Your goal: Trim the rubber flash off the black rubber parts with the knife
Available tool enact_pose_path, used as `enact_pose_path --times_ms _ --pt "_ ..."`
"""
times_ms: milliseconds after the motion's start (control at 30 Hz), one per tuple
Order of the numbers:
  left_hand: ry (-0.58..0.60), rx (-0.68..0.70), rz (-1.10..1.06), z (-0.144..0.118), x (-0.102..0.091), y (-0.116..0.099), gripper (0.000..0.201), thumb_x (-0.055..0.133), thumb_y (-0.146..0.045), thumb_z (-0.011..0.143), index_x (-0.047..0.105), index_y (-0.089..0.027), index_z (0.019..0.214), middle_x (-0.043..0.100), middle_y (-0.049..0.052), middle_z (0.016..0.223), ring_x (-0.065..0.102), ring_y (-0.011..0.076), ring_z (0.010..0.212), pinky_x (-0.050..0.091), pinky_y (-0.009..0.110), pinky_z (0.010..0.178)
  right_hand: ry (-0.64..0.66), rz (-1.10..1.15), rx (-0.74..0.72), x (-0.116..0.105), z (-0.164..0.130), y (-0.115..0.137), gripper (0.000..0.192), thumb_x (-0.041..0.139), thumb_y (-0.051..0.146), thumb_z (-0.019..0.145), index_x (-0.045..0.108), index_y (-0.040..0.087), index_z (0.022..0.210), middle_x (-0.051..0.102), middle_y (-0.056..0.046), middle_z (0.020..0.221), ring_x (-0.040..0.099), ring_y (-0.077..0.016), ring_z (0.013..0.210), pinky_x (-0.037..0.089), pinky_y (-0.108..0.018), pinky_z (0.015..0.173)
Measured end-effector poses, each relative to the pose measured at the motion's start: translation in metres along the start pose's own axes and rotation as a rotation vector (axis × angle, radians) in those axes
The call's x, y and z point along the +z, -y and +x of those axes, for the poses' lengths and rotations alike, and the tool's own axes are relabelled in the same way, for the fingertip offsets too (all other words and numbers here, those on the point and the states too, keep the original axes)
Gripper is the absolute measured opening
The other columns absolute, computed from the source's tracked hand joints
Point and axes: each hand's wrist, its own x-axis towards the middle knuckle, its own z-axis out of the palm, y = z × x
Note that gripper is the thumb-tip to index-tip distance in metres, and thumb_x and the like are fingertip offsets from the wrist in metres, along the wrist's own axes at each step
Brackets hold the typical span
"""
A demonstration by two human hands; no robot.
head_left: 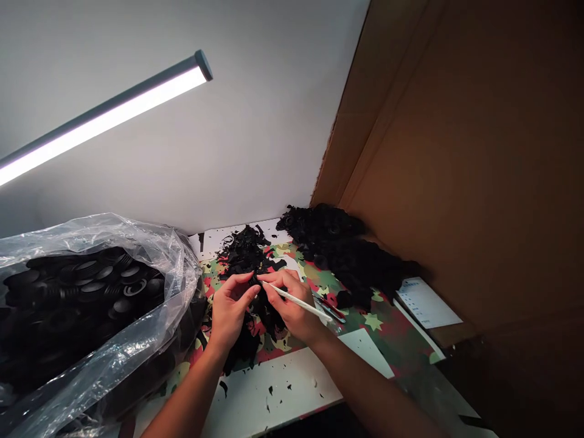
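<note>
Between the thumb and fingers of my left hand (228, 309) is a small black ribbed part (253, 280), partly hidden by the fingers. My right hand (292, 310) grips a slim white pen-like tool (303, 304), its tip against or very close to the part. Both hands meet over a colourful camouflage-patterned mat (378, 331). Black scraps (246, 243) lie in a heap just beyond my fingers, and more black pieces lie under the hands. To the left, an open clear plastic bag (182, 267) holds many round black ribbed parts (95, 277).
A large black pile (337, 243) runs along the cardboard wall (456, 182) on the right. Beside my right wrist lies a red-and-metal tool (335, 311). A printed paper (429, 304) is at the right edge. A lit tube lamp (114, 112) hangs overhead at left.
</note>
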Motion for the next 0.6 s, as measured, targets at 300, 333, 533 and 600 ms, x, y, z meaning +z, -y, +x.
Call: enact_pose_path --times_ms 300,333,533,600 --pt "-0.002 0.081 0.045 -0.001 -0.001 0.002 0.024 0.082 -0.035 0.068 0.078 -0.020 0.086 0.076 0.004 0.083 0.070 0.0201 0.079 0.058 0.031 0.075 0.008 -0.051 -0.093 0.004 -0.004 0.007 0.011 0.055 0.025 0.099 0.063 0.025 0.090 0.079 -0.005 0.098 0.071 -0.0228 0.091 0.048 -0.043 0.093" --pt "-0.002 0.103 0.067 -0.001 -0.002 0.003 0.022 0.082 -0.034 0.070 0.078 -0.020 0.086 0.076 0.004 0.084 0.070 0.0203 0.080 0.058 0.031 0.076 0.004 -0.092 -0.149 0.006 -0.005 0.007 0.012 0.053 0.024 0.100 0.064 0.024 0.094 0.079 -0.005 0.098 0.071 -0.0225 0.090 0.046 -0.044 0.094" --pt "0.022 0.195 0.187 -0.008 -0.001 0.002 0.016 0.080 -0.030 0.073 0.079 -0.021 0.086 0.077 0.006 0.091 0.071 0.0214 0.084 0.057 0.033 0.080 -0.048 -0.329 -0.185 0.015 0.000 -0.013 0.022 0.041 0.019 0.103 0.063 0.022 0.104 0.077 -0.009 0.103 0.071 -0.0230 0.095 0.040 -0.044 0.096" --pt "0.049 0.156 0.116 -0.009 0.001 0.001 0.019 0.082 -0.031 0.071 0.079 -0.021 0.086 0.077 0.007 0.094 0.071 0.0224 0.088 0.057 0.034 0.082 -0.062 -0.387 -0.074 0.010 0.006 -0.029 0.021 0.042 0.020 0.102 0.062 0.022 0.101 0.076 -0.008 0.092 0.070 -0.0229 0.085 0.041 -0.042 0.092"
